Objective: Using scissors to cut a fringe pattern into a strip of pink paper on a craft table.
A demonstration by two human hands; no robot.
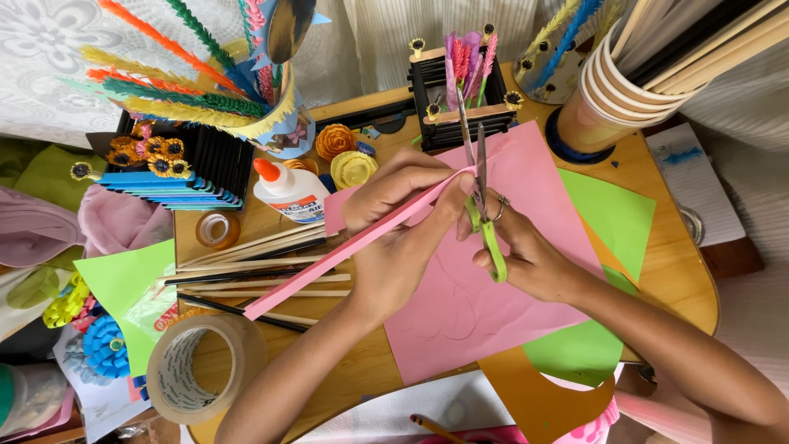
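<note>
My left hand (399, 222) pinches a long folded pink paper strip (329, 263) that slants down to the left over the table. My right hand (526, 255) grips green-handled scissors (481, 189), fingers through the loops, blades pointing away and meeting the upper end of the strip. Both hands hover over a large pink paper sheet (509, 312) with faint pencil curves on it.
A small wooden table (682, 279) holds green (612, 214) and orange (542, 403) paper, a glue bottle (288, 191), a big tape roll (197, 370), thin sticks (255, 275), paper flowers (335, 141), black paper baskets (460, 99) and a cup of sticks (608, 90).
</note>
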